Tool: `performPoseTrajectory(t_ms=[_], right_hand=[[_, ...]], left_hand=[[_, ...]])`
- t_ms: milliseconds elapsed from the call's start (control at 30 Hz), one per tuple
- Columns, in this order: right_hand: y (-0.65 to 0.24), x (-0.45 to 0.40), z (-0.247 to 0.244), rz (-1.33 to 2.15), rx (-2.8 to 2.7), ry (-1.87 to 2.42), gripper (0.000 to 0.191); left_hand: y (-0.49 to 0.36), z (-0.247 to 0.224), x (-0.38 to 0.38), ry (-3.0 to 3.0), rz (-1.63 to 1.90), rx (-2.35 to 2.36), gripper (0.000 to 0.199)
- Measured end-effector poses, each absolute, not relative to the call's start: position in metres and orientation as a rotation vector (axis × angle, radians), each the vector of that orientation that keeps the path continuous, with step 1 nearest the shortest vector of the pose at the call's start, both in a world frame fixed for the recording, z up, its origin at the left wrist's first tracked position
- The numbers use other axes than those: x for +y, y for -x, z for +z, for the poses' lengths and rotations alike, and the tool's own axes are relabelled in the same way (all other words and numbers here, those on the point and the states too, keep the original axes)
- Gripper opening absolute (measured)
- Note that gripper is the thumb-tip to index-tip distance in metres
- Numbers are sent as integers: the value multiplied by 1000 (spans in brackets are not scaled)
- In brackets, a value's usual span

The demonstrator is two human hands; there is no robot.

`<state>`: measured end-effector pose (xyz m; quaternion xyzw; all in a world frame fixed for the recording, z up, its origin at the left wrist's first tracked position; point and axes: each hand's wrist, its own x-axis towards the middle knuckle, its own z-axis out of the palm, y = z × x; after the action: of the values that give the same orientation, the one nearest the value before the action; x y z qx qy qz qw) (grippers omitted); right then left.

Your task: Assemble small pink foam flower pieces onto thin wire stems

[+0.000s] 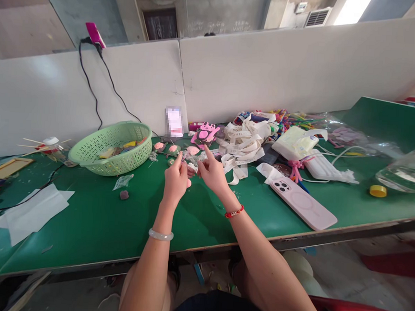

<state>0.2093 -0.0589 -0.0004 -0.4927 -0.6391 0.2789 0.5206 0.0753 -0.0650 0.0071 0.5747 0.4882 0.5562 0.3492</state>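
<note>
The plastic basket [123,162] stands on the table [204,225] to the left of my left hand [176,181]. Small cut shapes [193,150] lie behind my right hand [211,172]. Paper strips [241,148] lie right of them, and a phone case [304,203] lies more right, nearer to me.

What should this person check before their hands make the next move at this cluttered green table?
1. Both hands above the green table: left hand and right hand are in view. Ok.
2. Small item between the hands: too small to identify or confirm a firm grip. Cannot tell.
3. Pink rounded pieces: lying just beyond the fingers. Ok.
4. White strips: tangled close to the right hand, crowding the space. Not ok.
5. Phone in a pink case: lying flat, apart from the right hand. Ok.
</note>
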Motion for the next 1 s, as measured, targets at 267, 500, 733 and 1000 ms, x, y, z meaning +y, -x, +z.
performPoseTrajectory(t_ms=[267,500,733,1000], right_hand=[[-206,-60,2,617,-1567,1237,68],[-203,-60,0,611,-1585,1267,63],[-201,-55,-8,612,-1597,1222,56],[-200,-58,-5,621,-1620,1226,52]], left_hand=[[-82,6,-73,-1593,1366,1285,75],[-83,4,-72,-1612,1323,1303,72],[-84,3,-73,-1673,1316,1307,64],[-85,1,-73,-1714,1306,1282,59]])
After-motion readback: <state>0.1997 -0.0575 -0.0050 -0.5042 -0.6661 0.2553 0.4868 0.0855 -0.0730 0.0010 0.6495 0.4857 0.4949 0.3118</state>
